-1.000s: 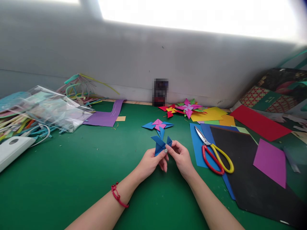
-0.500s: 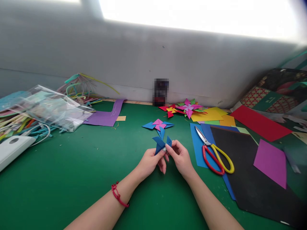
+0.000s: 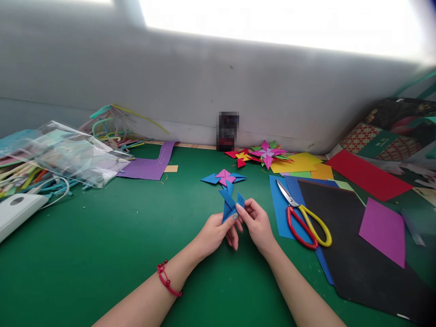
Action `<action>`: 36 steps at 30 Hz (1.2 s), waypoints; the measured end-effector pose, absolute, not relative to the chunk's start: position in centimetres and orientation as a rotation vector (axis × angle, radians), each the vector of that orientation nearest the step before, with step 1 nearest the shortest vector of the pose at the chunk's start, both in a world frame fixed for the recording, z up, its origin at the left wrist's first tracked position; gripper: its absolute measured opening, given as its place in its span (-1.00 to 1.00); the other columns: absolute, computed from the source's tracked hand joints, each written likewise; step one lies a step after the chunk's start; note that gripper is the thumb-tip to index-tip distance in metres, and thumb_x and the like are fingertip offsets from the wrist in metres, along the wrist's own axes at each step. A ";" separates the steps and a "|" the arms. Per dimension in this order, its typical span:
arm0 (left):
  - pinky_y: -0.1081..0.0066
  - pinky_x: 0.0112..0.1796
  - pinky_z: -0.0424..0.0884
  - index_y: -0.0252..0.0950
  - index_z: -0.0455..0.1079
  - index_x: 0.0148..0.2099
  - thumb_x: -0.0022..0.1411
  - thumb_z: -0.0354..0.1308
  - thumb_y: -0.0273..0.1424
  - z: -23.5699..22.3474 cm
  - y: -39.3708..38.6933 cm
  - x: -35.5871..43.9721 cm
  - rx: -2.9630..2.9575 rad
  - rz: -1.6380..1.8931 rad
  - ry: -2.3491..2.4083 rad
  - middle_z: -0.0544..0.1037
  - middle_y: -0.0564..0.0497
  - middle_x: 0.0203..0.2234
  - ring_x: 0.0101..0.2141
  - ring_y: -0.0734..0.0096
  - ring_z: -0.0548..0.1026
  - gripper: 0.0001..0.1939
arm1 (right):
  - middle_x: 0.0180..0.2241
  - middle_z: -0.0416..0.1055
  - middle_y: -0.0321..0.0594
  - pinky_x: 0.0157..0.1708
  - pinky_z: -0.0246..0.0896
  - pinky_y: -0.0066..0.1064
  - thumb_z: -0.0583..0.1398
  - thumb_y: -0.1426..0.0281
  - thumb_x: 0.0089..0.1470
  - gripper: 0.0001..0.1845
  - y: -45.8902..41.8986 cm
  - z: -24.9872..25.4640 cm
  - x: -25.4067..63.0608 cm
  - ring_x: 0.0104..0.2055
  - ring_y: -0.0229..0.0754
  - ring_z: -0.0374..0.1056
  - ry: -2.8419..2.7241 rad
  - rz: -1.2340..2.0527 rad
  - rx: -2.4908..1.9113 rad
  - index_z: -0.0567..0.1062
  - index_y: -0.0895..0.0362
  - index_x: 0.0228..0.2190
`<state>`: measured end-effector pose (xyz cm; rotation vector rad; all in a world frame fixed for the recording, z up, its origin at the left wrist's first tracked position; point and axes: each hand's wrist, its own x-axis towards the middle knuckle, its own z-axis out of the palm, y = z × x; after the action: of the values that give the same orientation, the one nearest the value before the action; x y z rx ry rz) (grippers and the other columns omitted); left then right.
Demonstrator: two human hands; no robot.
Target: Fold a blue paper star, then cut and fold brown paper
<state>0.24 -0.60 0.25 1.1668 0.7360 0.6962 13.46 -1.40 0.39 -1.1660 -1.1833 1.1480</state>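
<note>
A folded blue paper piece (image 3: 229, 206) with pointed flaps is held up between both hands over the green table. My left hand (image 3: 218, 230) pinches it from below left, its thumb pressed on the lower part of the folds. On the right edge, my right hand (image 3: 255, 220) grips it between thumb and fingers. Some fingers of both hands are hidden behind the paper and each other. Just beyond lies a folded paper star (image 3: 225, 176) with blue points and a pink centre; the held piece partly overlaps its nearest point.
Scissors (image 3: 299, 213) with red and yellow handles rest on blue and black sheets (image 3: 340, 227) to the right. Several folded stars (image 3: 267, 153) lie near the wall. Purple paper (image 3: 146, 168), a clear plastic bag (image 3: 85, 154) and a white device (image 3: 20, 211) are on the left.
The blue paper piece has turned slightly in my hands, so its left flap stands higher and more of its folded front shows. Both hands stay in nearly the same place.
</note>
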 end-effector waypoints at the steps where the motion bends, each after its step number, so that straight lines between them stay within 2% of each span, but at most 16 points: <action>1: 0.53 -0.59 0.28 -0.38 0.28 -0.41 0.18 -0.09 -0.09 0.2 -0.6 0.2 1.168 0.689 0.731 0.40 0.03 -0.79 -0.72 0.49 0.35 -0.58 | -0.68 0.20 -0.44 -0.61 0.04 -0.49 0.15 0.21 -0.02 -0.76 -1.4 0.4 13.5 -0.66 -0.35 0.15 -1.182 1.145 -1.169 0.25 0.09 -0.53; 17: 0.50 -0.57 0.30 -0.45 0.39 -0.30 0.18 -0.14 -0.06 0.9 -0.7 0.2 1.175 0.661 0.729 0.43 -0.02 -0.78 -0.70 0.46 0.37 -0.48 | -0.60 0.25 -0.39 -0.59 0.07 -0.51 0.17 0.23 -0.04 -0.79 -1.5 0.5 13.6 -0.58 -0.33 0.17 -1.190 1.096 -1.174 0.29 0.10 -0.52; 23: 0.52 -0.53 0.31 -0.46 0.42 -0.25 0.21 -0.16 -0.10 0.9 -0.7 0.0 1.242 0.635 0.693 0.43 -0.01 -0.76 -0.66 0.48 0.37 -0.48 | -0.66 0.16 -0.44 -0.67 -0.02 -0.53 0.16 0.26 -0.02 -0.79 -1.5 0.5 13.7 -0.67 -0.39 0.06 -1.141 1.165 -1.142 0.26 0.10 -0.52; 26: 0.53 -0.53 0.31 -0.46 0.43 -0.23 0.23 -0.18 -0.11 0.8 -0.7 0.0 1.251 0.622 0.673 0.44 -0.02 -0.75 -0.65 0.48 0.37 -0.47 | -0.64 0.19 -0.42 -0.63 0.02 -0.53 0.17 0.26 -0.02 -0.80 -1.4 0.5 13.8 -0.61 -0.36 0.11 -1.145 1.142 -1.150 0.27 0.10 -0.52; 36: 0.49 -0.53 0.34 -0.50 0.43 -0.25 0.23 -0.21 -0.10 0.8 -0.7 0.1 1.268 0.625 0.692 0.46 -0.05 -0.76 -0.67 0.45 0.38 -0.43 | -0.63 0.18 -0.41 -0.66 0.02 -0.58 0.17 0.27 -0.03 -0.79 -1.4 0.1 13.8 -0.59 -0.37 0.11 -1.112 1.166 -1.131 0.26 0.11 -0.51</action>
<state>0.10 -0.72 0.81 1.2683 0.6920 0.6248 13.77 -1.37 0.13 -1.1309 -1.1118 1.1659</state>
